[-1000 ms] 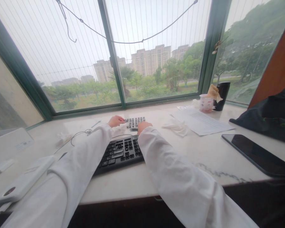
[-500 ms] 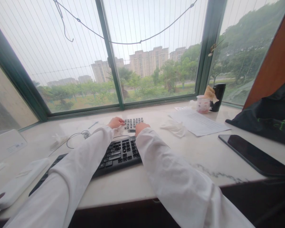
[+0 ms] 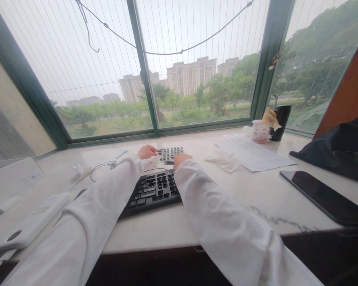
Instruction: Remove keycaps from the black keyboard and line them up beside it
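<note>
A black keyboard (image 3: 155, 192) lies across the worktop under my forearms, with many of its keycaps off and bare sockets showing on the right part. Beyond it, detached dark keycaps (image 3: 171, 151) are set out in rows. My left hand (image 3: 147, 151) is closed, fingertips together at the left side of these rows, above a crumpled white tissue (image 3: 151, 162). On the right side of the rows my right hand (image 3: 181, 159) is curled, its fingertips mostly hidden behind its back. A small dark piece (image 3: 168, 162) shows beside it. What either hand holds is too small to make out.
To the right are a crumpled tissue (image 3: 223, 159), a printed sheet (image 3: 253, 155), a paper cup (image 3: 260, 132), a black tumbler (image 3: 282, 121) and a phone (image 3: 325, 196). On the left lie a thin cable (image 3: 103, 167), a white power bank (image 3: 32, 222) and a white box (image 3: 13, 176).
The whole view has shifted slightly, so everything sits a little further right. Both hands stay by the keycap rows with hardly any movement.
</note>
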A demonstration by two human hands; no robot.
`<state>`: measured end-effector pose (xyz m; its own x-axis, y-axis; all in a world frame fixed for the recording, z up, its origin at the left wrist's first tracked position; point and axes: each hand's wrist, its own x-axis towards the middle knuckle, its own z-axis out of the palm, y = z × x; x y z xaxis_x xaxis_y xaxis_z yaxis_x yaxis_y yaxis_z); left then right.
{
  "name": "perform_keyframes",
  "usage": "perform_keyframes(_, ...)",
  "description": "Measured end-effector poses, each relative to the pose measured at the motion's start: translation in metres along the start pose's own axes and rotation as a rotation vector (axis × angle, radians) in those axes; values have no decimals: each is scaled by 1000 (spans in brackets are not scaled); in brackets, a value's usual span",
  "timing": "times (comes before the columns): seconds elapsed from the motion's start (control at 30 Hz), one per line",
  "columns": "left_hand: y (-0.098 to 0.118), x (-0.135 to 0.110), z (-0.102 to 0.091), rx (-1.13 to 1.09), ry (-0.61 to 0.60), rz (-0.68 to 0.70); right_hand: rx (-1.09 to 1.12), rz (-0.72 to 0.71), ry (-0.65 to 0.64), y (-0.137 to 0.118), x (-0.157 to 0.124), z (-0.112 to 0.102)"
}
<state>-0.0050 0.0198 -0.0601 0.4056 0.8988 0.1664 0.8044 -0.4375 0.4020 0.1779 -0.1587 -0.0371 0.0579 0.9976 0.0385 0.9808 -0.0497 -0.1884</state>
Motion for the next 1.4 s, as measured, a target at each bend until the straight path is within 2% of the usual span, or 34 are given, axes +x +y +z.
perform_keyframes(0.07, 1, -6, -7, -5, 7, -3, -35, 19, -44, -1, -2, -2)
perform_keyframes(0.2, 10, -28, -29, 3, 8, 64, -51, 11, -29, -2, -4, -5)
perform_keyframes(0.4, 24, -90, -65, 65, -75, 316, -52, 2, 7, -3, -5, -4)
perform_keyframes(0.5, 27, -121, -72, 138, -64, 361, -73, 2, 2, -3, -8, -5)
perform_keyframes(0.6, 30, -143, -69, 114, -55, 383, -84, -3, 24, -5, -11, -7)
perform_keyframes(0.67, 33, -153, -67, 43, -73, 405, -80, -21, 110, -7, -14, -9)
perform_keyframes(0.83, 37, -170, -68, -68, -163, 477, -40, -91, 442, -16, -19, -11)
perform_keyframes(0.97, 37, -180, -69, -97, -192, 522, 20, -125, 581, -28, -24, -9)
perform_keyframes(1.07, 38, -186, -64, -94, -215, 568, 177, -207, 668, -38, -27, -4)
perform_keyframes(1.13, 40, -189, -61, -87, -234, 610, 349, -249, 707, -45, -28, 1)
perform_keyframes(1.2, 41, -192, -58, -91, -250, 640, 569, -229, 701, -53, -28, 6)
perform_keyframes(1.4, 42, -195, -55, -132, -254, 623, 1467, -62, 443, -69, -35, 6)
